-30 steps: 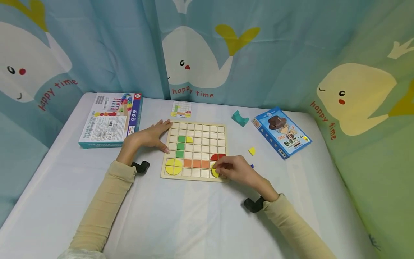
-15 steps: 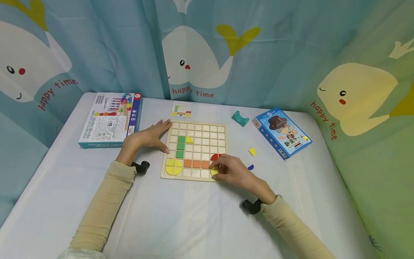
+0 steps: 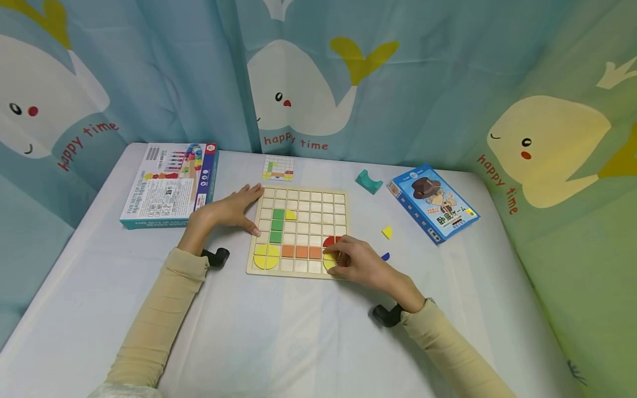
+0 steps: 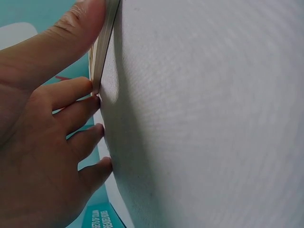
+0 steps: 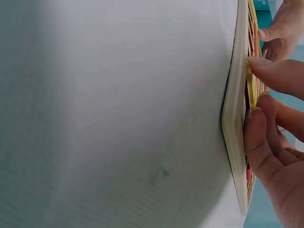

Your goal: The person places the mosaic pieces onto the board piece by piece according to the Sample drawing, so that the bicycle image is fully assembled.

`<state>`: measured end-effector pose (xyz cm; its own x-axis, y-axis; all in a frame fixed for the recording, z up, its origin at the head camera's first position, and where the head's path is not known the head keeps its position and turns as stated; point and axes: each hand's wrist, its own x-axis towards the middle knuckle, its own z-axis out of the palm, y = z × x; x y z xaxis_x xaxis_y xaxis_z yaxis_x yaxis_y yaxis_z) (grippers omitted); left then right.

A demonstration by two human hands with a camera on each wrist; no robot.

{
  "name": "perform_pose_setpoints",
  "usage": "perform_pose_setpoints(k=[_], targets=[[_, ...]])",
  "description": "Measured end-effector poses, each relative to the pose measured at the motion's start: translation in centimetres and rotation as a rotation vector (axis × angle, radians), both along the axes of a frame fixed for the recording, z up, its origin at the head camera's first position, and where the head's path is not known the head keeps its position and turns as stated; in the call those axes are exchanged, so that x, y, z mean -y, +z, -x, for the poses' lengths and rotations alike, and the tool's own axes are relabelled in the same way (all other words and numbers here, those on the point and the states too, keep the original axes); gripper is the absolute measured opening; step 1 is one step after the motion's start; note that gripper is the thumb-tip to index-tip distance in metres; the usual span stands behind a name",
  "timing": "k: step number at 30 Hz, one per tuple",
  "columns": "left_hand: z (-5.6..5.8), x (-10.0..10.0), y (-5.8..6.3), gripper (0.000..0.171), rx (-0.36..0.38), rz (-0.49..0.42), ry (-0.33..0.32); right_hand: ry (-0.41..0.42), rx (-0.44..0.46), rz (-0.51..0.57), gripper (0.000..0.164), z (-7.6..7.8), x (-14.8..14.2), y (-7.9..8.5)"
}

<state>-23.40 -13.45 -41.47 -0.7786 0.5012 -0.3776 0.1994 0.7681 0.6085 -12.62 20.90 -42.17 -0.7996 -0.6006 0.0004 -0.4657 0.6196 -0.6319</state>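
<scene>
A wooden grid board (image 3: 298, 275) lies on the table with coloured tiles in its cells. Spread along its left edge is my left hand (image 3: 230, 211), thumb on the frame and fingers fairly straight. At the lower right corner, my right hand (image 3: 360, 262) pinches a yellow quarter-circle tile (image 5: 252, 90) between thumb and fingers, down in the grid. Yellow tile (image 3: 328, 263) shows beside the fingertips, and red tiles (image 3: 329, 241) sit just above. Orange squares (image 3: 301, 252), green squares (image 3: 276, 225), a yellow circle of quarter tiles (image 3: 266, 256) and a yellow quarter (image 3: 290, 215) fill other cells.
A pattern card (image 3: 278, 167) lies behind the board. Right of it are a teal arched block (image 3: 369, 182), a loose yellow quarter tile (image 3: 387, 232), a blue tile (image 3: 385, 256) and a blue game box (image 3: 434, 203). A bead toy box (image 3: 169, 185) stands left.
My right hand has shifted slightly left and its fingers have settled around the yellow tile at the corner. The blue tile has come into fuller view. My left hand has stayed still.
</scene>
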Motion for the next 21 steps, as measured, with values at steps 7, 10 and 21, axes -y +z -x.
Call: perform_pose_setpoints(k=[7, 10, 21], targets=[[0.03, -0.08, -0.13, 0.112, 0.006, 0.005, -0.007, -0.036, -0.007, 0.022, 0.04, -0.28, -0.16, 0.19], [0.02, 0.0, -0.11, 0.112, 0.001, 0.003, -0.01, -0.079, 0.001, 0.025, 0.044, -0.43, -0.39, 0.38], [0.07, 0.06, -0.03, 0.112, 0.005, -0.001, -0.009, -0.123, 0.039, -0.02, 0.043, -0.58, -0.69, 0.42]])
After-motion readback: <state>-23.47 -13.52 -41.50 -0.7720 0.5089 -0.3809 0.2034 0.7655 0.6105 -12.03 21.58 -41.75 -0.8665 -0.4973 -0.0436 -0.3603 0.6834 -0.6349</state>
